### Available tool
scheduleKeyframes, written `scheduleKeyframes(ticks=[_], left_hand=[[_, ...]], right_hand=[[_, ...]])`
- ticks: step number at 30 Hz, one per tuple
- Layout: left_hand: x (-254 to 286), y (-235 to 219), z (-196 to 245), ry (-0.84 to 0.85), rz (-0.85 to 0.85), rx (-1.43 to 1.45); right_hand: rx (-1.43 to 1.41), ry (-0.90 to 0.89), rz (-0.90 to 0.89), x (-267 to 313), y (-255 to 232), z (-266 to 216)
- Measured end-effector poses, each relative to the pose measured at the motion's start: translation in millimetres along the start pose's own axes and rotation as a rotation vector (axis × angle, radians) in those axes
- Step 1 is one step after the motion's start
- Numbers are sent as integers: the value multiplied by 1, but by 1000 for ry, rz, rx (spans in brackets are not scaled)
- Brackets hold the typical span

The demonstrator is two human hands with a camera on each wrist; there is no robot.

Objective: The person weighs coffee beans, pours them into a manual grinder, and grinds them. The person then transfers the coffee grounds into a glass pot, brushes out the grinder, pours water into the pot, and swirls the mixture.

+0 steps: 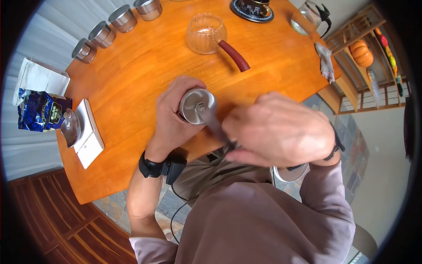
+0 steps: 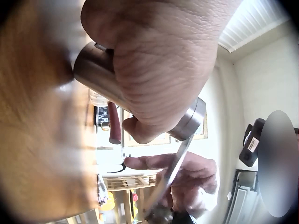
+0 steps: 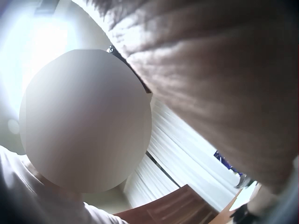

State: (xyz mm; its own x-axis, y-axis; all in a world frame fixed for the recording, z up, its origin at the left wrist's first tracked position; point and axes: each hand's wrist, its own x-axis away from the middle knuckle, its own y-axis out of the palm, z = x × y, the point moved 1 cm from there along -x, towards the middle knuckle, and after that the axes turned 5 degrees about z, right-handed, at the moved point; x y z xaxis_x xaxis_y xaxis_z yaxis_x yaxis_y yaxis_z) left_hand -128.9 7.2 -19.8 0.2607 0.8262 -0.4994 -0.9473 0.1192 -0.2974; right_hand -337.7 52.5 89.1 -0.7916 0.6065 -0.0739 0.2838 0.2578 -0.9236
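Observation:
A brushed-metal hand coffee grinder [image 1: 189, 108] stands tilted near the table's front edge. Around its body my left hand [image 1: 169, 116] wraps its fingers, leaving the round lid in sight. A flat metal crank [image 1: 214, 125] runs from the lid's centre toward the right, ending in a dark knob [image 1: 231, 145]. There my right hand [image 1: 283, 130], blurred by motion, holds the knob between thumb and fingers. From the left wrist view, the grinder's lower body [image 2: 96, 67] shows below the left palm. The right wrist view shows mostly that hand's skin.
Beyond the grinder sits a glass pot [image 1: 206, 37] with a red handle. Several metal cups [image 1: 102, 35] line the back left. A blue bag [image 1: 44, 110], a small dish [image 1: 70, 127] and a white flat scale [image 1: 90, 141] are left. A glass carafe [image 1: 305, 20] and a cloth [image 1: 325, 63] lie right.

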Motion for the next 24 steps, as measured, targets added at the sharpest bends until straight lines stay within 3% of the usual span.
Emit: scheduleKeyframes(ticks=[1, 2, 3, 5, 7, 10, 11, 12, 13, 15, 16, 17, 19, 20, 21, 24], left_hand=[[-1, 0, 0, 4, -2, 0], [-1, 0, 1, 9, -3, -16], [-1, 0, 2, 15, -5, -33], [0, 0, 4, 0, -8, -30], [1, 0, 5, -104, 11, 31], [1, -1, 3, -92, 7, 68], [4, -2, -2, -105, 10, 104], [10, -1, -12, -293, 13, 270], [8, -2, -6, -297, 17, 272], [0, -4, 11, -155, -3, 38], [-2, -3, 9, -87, 20, 43], [-2, -3, 6, -91, 23, 43], [-1, -3, 2, -92, 33, 48], [-1, -4, -1, -86, 15, 87], [-2, -3, 0, -84, 13, 88], [-1, -3, 3, -70, 29, 39]], right_hand=[[-117, -14, -177, -2, 3, 0], [-222, -185, 86, 5, 14, 1], [-218, -184, 91, 5, 16, 3], [-384, -263, -92, -10, 17, -3], [-379, -305, -101, -19, 15, -5], [-427, -264, -37, -25, 7, -10], [-458, -175, 56, -25, 9, -11], [-487, -84, 149, -25, 11, -11], [-489, -84, 143, -25, 4, -12], [-541, 265, 127, -20, -15, -9], [-340, 98, 292, -13, -11, -5], [-342, 97, 288, -5, -11, -3], [9, 202, 187, 4, -13, -3], [0, 305, -17, 6, -18, -6], [0, 307, -15, 7, -16, -6], [-237, 108, -304, 2, 0, -5]])
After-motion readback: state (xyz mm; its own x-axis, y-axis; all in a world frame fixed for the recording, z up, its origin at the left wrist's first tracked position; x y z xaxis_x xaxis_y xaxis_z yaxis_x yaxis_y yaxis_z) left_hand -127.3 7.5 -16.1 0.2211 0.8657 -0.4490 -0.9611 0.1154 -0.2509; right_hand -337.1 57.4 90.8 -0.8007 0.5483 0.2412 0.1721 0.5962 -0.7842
